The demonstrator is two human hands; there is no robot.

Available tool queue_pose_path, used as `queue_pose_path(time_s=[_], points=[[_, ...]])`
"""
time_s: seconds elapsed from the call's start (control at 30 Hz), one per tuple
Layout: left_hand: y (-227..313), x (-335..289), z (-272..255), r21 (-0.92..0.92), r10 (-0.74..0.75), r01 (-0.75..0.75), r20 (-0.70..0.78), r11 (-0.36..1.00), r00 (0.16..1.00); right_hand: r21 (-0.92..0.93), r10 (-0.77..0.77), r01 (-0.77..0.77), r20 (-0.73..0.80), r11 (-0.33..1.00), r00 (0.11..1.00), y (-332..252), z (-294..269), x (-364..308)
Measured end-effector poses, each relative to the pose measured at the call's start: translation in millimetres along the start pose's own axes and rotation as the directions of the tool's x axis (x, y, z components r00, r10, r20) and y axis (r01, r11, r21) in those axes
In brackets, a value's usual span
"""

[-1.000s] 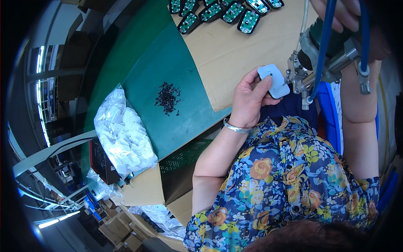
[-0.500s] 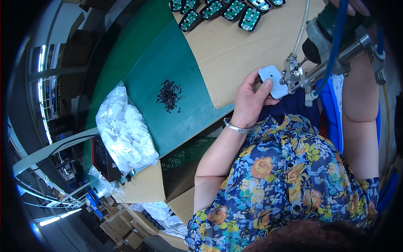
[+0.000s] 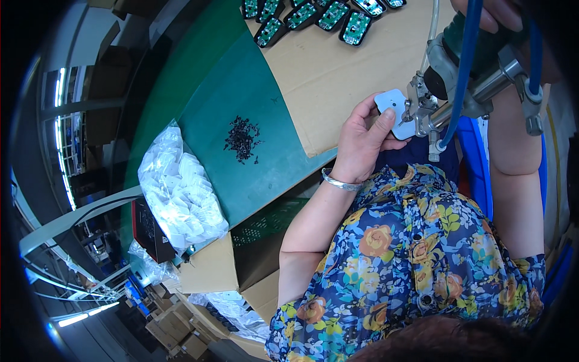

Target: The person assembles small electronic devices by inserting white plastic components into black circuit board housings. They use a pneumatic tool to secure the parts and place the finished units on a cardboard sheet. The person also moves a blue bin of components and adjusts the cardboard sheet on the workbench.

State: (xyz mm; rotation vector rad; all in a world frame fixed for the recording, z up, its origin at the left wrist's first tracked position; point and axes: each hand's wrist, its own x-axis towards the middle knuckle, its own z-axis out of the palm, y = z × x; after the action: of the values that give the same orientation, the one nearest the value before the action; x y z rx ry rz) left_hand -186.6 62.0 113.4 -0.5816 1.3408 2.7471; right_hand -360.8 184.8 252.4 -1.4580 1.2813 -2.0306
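My left hand point(image 3: 369, 130) pinches a small white plastic cover point(image 3: 395, 110), a rounded rectangle with a dark hole near its middle, thumb on its face and fingers underneath. Against the cover's right part rests the metal nose of a powered screwdriver point(image 3: 425, 105) with a clear feed tube and blue hoses; the exact contact point is hidden. My right hand point(image 3: 497, 15), partly cut off at the top right, has its fingers wrapped round the tool's dark green body. Several black housings with green circuit boards point(image 3: 354, 28) lie at the far edge.
A heap of small black screws point(image 3: 242, 139) lies on the green table point(image 3: 274, 187). Left of it sits a clear bag of white covers point(image 3: 181, 190). Brown cardboard point(image 3: 329, 84) covers the table's right part. An open carton point(image 3: 208, 265) stands below the near edge.
The screwdriver has shifted left, its nose covering more of the white cover. My left hand has barely moved and still holds the cover.
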Motion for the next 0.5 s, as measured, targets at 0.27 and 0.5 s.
queue_pose_path(time_s=[0.27, 0.5], points=[[-4, 1, 0, 0.037, 0.023, -0.022, -0.039, 0.999, 0.999, -0.013, 0.001, -0.001, 0.001, 1.000, 1.000, 0, -3, -4], [20, -7, -26, 0.099, 0.195, -0.180, -0.186, 0.979, 0.963, -0.043, 0.002, -0.002, -0.013, 0.999, 1.000, -3, -6, -7]])
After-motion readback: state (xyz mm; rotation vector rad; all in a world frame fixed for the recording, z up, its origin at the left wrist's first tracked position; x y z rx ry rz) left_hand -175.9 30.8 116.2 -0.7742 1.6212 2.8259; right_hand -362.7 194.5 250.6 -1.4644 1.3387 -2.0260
